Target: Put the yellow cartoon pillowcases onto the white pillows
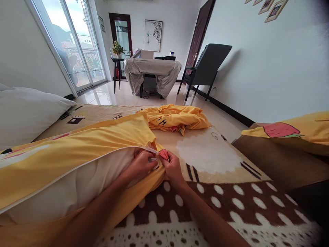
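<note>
A yellow duvet cover (108,133) lies across the bed, its long side open along a white zip edge (77,167). White quilt filling (84,181) shows through that opening. At the opening's far end, my left hand (144,163) is closed on the cover's edge, with a curl of white strip by the thumb. Its fingertips are partly hidden. Right beside it, my right hand (173,168) pinches the cover's corner, where a red printed patch (163,154) shows between the fingers. The two hands nearly touch.
A bunched yellow cloth (182,118) lies on the patterned blanket (210,154) ahead. A white pillow (31,109) is at left. Another yellow cloth (308,128) drapes over a brown surface (272,157) at right. Beyond stand a covered table (151,65) and a dark chair (210,65).
</note>
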`<state>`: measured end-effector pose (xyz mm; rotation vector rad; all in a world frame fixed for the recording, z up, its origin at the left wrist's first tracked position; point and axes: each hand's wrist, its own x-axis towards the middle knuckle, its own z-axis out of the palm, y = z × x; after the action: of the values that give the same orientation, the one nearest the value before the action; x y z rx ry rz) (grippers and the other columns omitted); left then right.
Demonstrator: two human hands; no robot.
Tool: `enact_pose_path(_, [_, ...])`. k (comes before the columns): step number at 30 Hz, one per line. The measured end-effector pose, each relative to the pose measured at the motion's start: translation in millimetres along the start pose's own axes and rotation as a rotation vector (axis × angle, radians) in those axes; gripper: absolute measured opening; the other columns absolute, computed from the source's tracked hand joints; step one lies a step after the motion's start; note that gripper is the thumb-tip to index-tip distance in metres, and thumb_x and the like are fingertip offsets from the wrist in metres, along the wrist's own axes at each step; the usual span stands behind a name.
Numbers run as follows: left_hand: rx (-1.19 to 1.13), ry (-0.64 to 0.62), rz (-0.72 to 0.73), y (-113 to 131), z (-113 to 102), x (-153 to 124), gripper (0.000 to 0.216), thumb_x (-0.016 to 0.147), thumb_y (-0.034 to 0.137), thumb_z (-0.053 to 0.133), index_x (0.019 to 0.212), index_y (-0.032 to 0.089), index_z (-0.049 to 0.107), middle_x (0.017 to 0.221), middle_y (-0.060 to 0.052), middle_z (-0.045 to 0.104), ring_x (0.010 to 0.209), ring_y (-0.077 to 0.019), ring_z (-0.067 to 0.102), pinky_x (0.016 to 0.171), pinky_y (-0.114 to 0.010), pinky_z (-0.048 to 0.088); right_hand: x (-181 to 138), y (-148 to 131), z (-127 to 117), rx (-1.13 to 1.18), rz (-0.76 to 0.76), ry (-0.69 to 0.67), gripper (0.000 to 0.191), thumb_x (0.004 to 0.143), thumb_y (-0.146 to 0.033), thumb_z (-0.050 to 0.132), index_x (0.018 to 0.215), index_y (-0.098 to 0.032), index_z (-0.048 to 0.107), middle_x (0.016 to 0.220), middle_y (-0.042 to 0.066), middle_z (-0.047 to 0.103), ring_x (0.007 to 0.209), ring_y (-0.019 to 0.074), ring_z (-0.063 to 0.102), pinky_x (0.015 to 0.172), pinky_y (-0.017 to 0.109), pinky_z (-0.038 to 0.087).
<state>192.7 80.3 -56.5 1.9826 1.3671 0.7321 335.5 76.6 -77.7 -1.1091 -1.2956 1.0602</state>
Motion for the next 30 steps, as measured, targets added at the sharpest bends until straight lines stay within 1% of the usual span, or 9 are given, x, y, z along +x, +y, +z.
enact_pose_path(5, [0.026,0.038,-0.002,6,2,-3,0.017,0.069,0.022,0.047,0.056,0.015,0.054,0.056,0.001,0.049,0.058,-0.0107,0.039,0.054,-0.022,0.03,-2,-1,2,-0.027,-0.024,-0.033,0.022,0.072,-0.036,0.06,0.066,-0.016,0.053,0.063,-0.003,0.048,0.062,0.011,0.04,0.058,0.022,0.036])
enact_pose_path(9, [-0.013,0.059,0.031,9,3,-6,0.017,0.07,0.018,0.045,0.061,0.014,0.059,0.06,0.0,0.054,0.062,-0.0117,0.045,0.058,-0.022,0.034,0,-5,-2,-0.036,-0.027,-0.131,0.025,0.071,-0.039,0.063,0.067,-0.016,0.055,0.064,-0.002,0.051,0.063,0.0118,0.043,0.06,0.022,0.038])
enact_pose_path(14, [-0.167,0.002,0.094,7,0,-1,0.015,0.071,0.015,0.048,0.068,0.015,0.062,0.076,-0.002,0.064,0.073,-0.0132,0.055,0.07,-0.022,0.042,13,-9,-21,0.221,0.207,-0.399,0.039,0.075,-0.05,0.052,0.065,-0.015,0.063,0.064,0.004,0.061,0.065,0.0164,0.056,0.067,0.029,0.046])
enact_pose_path(16, [-0.17,-0.026,0.116,6,-1,1,0.015,0.071,0.014,0.048,0.07,0.016,0.063,0.077,-0.002,0.065,0.075,-0.014,0.057,0.072,-0.023,0.043,18,-8,-28,0.299,0.284,-0.479,0.033,0.071,-0.044,0.054,0.071,-0.014,0.068,0.071,0.007,0.067,0.068,0.0184,0.061,0.07,0.031,0.048])
enact_pose_path(18, [-0.137,-0.026,0.137,6,-1,1,0.016,0.072,0.014,0.049,0.069,0.016,0.064,0.076,-0.002,0.066,0.075,-0.0146,0.057,0.073,-0.024,0.043,19,-7,-31,0.271,0.263,-0.526,0.026,0.067,-0.034,0.061,0.08,-0.014,0.071,0.08,0.007,0.07,0.075,0.0193,0.063,0.074,0.032,0.049])
enact_pose_path(21, [-0.12,0.008,0.146,5,0,1,0.017,0.072,0.015,0.05,0.07,0.015,0.066,0.079,-0.003,0.067,0.078,-0.0157,0.057,0.075,-0.025,0.043,17,-4,-29,0.176,0.156,-0.527,0.032,0.065,-0.025,0.068,0.096,-0.017,0.07,0.094,0.004,0.071,0.086,0.0186,0.063,0.08,0.032,0.049])
enact_pose_path(24, [-0.123,0.041,0.127,5,2,0,0.016,0.073,0.017,0.051,0.072,0.015,0.067,0.081,-0.004,0.067,0.08,-0.0168,0.057,0.076,-0.025,0.043,15,-1,-23,0.108,0.11,-0.459,0.04,0.06,-0.022,0.072,0.1,-0.017,0.066,0.1,0.005,0.069,0.087,0.0177,0.062,0.079,0.031,0.049])
enact_pose_path(27, [-0.128,0.04,0.125,6,3,0,0.016,0.073,0.014,0.052,0.071,0.015,0.068,0.08,-0.004,0.068,0.079,-0.0165,0.057,0.077,-0.025,0.043,17,5,-19,0.042,0.138,-0.349,0.04,0.054,-0.024,0.074,0.092,-0.015,0.065,0.091,0.004,0.069,0.081,0.0174,0.061,0.077,0.031,0.049])
enact_pose_path(30, [-0.12,0.041,0.116,6,3,-1,0.02,0.074,0.01,0.05,0.074,0.015,0.07,0.083,-0.004,0.068,0.083,-0.0172,0.057,0.083,-0.027,0.042,17,9,-18,-0.032,0.182,-0.389,0.027,0.058,-0.027,0.069,0.082,-0.014,0.067,0.078,0.002,0.068,0.075,0.0168,0.059,0.072,0.03,0.049])
